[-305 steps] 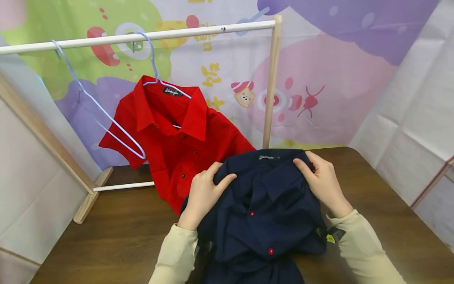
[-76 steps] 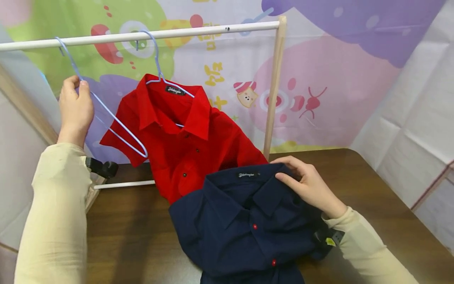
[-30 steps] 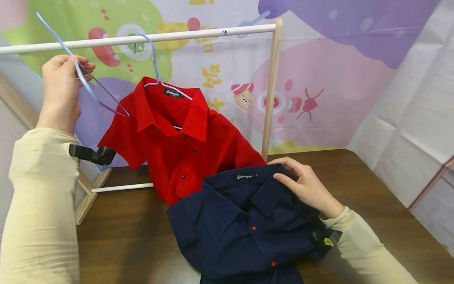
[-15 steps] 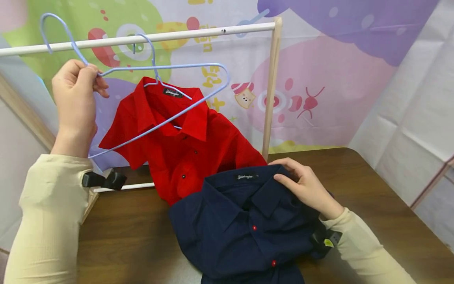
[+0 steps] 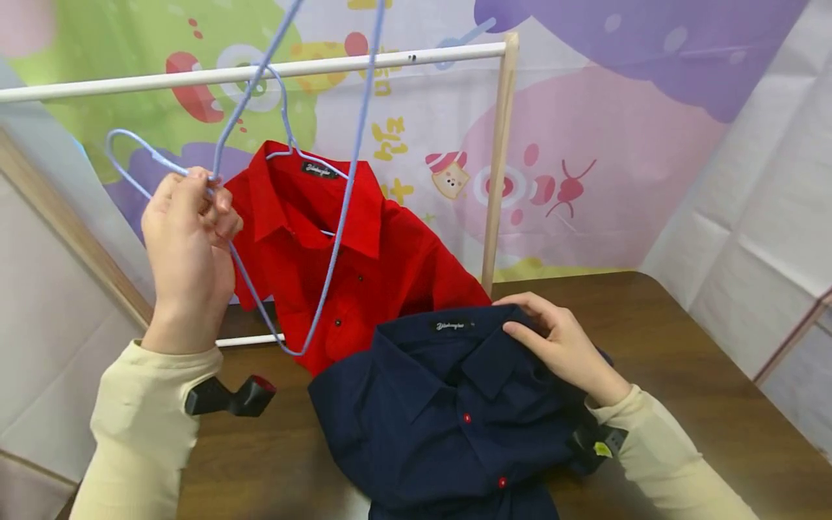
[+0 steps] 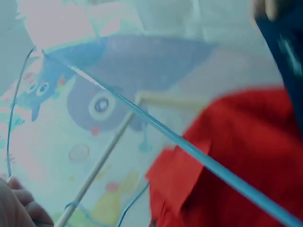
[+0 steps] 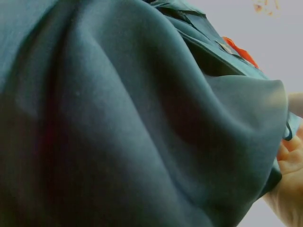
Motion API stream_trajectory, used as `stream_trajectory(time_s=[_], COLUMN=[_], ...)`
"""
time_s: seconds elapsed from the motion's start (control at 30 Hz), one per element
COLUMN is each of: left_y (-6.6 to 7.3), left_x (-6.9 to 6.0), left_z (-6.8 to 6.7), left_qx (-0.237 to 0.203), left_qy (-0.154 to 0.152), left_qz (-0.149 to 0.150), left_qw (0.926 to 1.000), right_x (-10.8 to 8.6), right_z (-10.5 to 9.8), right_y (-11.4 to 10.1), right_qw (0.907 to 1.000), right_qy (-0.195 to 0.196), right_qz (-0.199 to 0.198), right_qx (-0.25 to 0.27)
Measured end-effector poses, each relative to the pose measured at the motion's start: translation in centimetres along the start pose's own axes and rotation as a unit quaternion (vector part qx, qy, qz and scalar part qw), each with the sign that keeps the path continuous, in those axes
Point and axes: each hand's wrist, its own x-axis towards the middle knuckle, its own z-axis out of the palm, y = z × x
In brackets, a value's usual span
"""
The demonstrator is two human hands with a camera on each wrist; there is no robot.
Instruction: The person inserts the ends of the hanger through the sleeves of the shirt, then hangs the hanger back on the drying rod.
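My left hand point(image 5: 188, 260) grips a light blue wire hanger point(image 5: 367, 87) near the base of its hook. The hanger is turned, its hook pointing left and its triangle rising out of the head view. In the left wrist view its wire point(image 6: 208, 161) crosses in front of the red shirt. My right hand point(image 5: 568, 347) pinches the right side of the collar of a navy shirt point(image 5: 416, 440) with red buttons. This shirt lies face up on the table, its lower end outside the view. Folds of navy cloth point(image 7: 142, 118) fill most of the right wrist view.
A red short-sleeved shirt point(image 5: 409, 253) hangs on another blue hanger point(image 5: 284, 108) from the rack's white bar point(image 5: 448, 53). Its lower part is behind the navy shirt. The rack's wooden post point(image 5: 499, 166) stands on the brown table point(image 5: 676, 339), before a printed cloth backdrop.
My left hand has let go of the navy shirt's collar, taken the free hanger off the bar, and turned it while bringing it rightward and down. My right hand stays on the collar.
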Motion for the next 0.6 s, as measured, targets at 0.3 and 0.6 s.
stream_trajectory(time_s=[0.3,0.6], left_y=[-2.4,-4.6], left_x=[-2.2,-3.2], left_z=[0.7,1.4], left_qx=[-0.129,-0.218], left_qy=[0.040,0.068], left_qz=[-0.032,-0.087], left_qw=[0.9904,0.9697], right_x=[0.1,0.2], right_z=[0.1,0.2], right_y=[-1.1,-0.3], right_qw=[1.0000,0.9993], right_qy=[0.003,0.005], right_qz=[-0.007,-0.024], right_qx=[0.004,0.030])
